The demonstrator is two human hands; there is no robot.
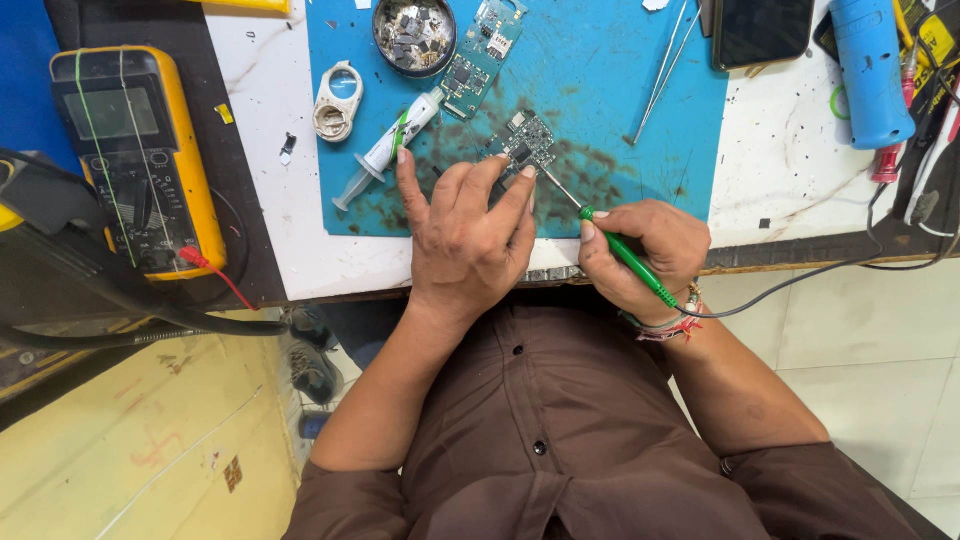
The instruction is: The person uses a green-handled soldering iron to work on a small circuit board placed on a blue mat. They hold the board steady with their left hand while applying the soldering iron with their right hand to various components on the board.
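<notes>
Two hands of yours meet over the blue work mat [620,110], which lies on a stained white bench top [790,160] and carries everything you are working on. Off to your left sits the yellow multimeter [140,160], its red probe lead trailing toward you. At the far right edge a blue hot-air tool [870,70] points away from you, and a dark phone [762,30] lies face up near it.

Your left hand [465,240] reaches forward with fingers spread narrowly, fingertips pressing down on the small circuit board [525,145] in the sooty middle of the mat. Your right hand [640,255] is closed in a pen grip around the green soldering iron [625,255]. Its long axis runs diagonally, cable end back toward your right wrist, metal tip pointing forward and left to the near edge of that small board.

A longer green circuit board [480,50] lies slanted beyond it. Just beside that, a syringe [385,150] rests with its nozzle toward the longer board. Tweezers [665,65] lie farther right. The round tin [414,35] holds a heap of small metal scraps.
</notes>
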